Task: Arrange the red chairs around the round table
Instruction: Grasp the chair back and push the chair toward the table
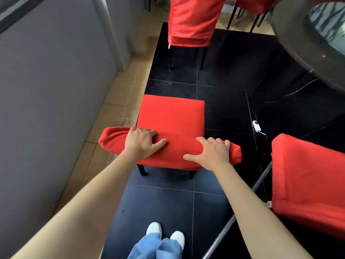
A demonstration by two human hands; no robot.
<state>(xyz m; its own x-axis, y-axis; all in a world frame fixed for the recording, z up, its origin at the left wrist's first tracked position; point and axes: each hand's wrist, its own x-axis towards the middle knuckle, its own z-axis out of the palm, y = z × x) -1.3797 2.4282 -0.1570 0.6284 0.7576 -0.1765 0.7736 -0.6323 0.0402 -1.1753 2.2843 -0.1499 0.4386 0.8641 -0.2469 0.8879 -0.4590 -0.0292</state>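
Flooring of black tiles (224,101) fills the middle, edged at 9 o'clock by tan tiles (119,101) and a grey wall (56,101). At 2 o'clock the dark round table (291,36) shows only its rim. A red chair (171,116) stands at centre, its seat toward 12 o'clock and its backrest top nearest the person. Another red chair (194,17) stands at 12 o'clock, just beside the table, and a third chair (309,180) sits at 4 o'clock, well apart from the centre one. More red seats (252,4) show at 1 o'clock. The left hand (143,143) and right hand (211,152) both curl over the centre chair's backrest top, gripping it, apart from each other. White shoes (164,232) stand at 6 o'clock.
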